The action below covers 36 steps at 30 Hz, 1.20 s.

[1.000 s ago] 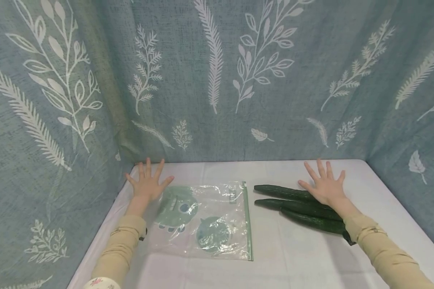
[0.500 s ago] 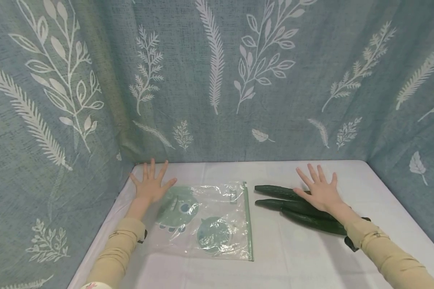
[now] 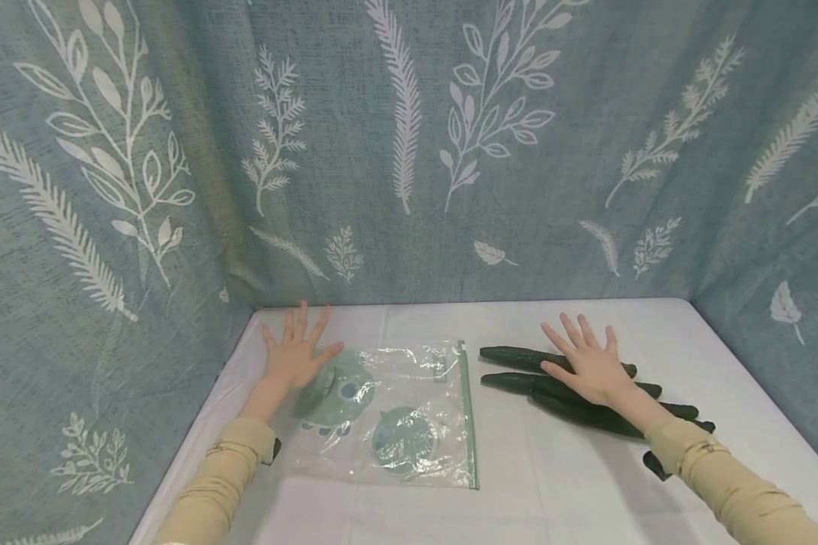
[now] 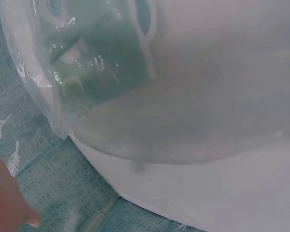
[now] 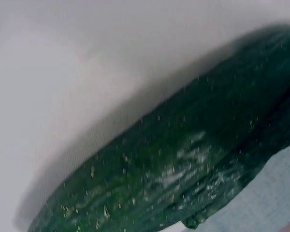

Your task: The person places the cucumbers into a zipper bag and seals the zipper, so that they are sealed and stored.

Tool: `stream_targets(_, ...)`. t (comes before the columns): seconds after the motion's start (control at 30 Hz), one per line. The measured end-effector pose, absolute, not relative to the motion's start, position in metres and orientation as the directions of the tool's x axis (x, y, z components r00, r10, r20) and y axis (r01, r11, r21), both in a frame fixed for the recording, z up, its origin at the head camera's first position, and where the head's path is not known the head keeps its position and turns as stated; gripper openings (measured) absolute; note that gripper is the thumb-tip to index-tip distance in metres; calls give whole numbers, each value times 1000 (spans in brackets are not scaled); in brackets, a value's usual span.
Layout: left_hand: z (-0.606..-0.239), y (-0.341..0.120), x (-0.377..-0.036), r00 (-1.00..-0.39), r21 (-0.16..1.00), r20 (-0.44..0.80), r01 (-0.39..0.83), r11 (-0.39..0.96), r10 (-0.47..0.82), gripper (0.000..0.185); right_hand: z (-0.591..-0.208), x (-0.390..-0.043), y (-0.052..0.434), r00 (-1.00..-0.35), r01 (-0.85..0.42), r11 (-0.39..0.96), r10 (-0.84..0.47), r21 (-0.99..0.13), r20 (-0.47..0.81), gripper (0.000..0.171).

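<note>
My left hand (image 3: 291, 365), fingers spread wide, is at the left end of a clear zip bag (image 3: 409, 397) printed with green cartoon figures. The bag lies flat with its green zip edge toward the right. Several dark green cucumbers (image 3: 518, 357) lie side by side right of the bag. Over them my right hand (image 3: 591, 372) is spread, covering their middles and gripping none. In the left wrist view, the bag (image 4: 101, 63) shows beside part of the hand (image 4: 7, 203). A bumpy cucumber (image 5: 159, 169) fills much of the right wrist view.
A white cloth (image 3: 518, 499) covers the table beneath everything. Blue-green curtains (image 3: 354, 151) with white leaf patterns stand along the back and both sides, close to the table edges.
My left hand has shifted slightly right, and my right hand has moved left and a little nearer. More of the cucumbers' right ends now show. The bag and cucumbers stay in place.
</note>
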<state>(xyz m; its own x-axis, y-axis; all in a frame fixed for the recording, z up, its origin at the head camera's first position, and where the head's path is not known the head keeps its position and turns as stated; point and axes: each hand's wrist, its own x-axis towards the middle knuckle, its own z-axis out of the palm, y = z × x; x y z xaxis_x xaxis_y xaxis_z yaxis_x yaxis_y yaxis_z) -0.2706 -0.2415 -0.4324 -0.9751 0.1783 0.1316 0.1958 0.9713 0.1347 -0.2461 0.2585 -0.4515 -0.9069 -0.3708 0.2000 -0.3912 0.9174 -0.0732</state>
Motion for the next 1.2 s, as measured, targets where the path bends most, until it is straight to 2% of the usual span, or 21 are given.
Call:
stream_targets(0.57,-438,-225,-258,-939,149,148,330,932,309,69,-468,-225,229,-815,-557,825,-523,-90,250,69)
stream_targets(0.9,-443,-208,-255,-898,128,181,425,896,400,67,-475,-210,204,-701,-709,696,-676,-113,228,67)
stream_targets(1.1,-447,-194,-248,-867,145,203,486,862,455,68,-481,-200,195,-656,-755,629,-728,-185,198,64)
stream_targets(1.2,-448,-186,-245,-856,157,207,506,848,473,68,-484,-196,192,-626,-780,604,-759,-165,178,63)
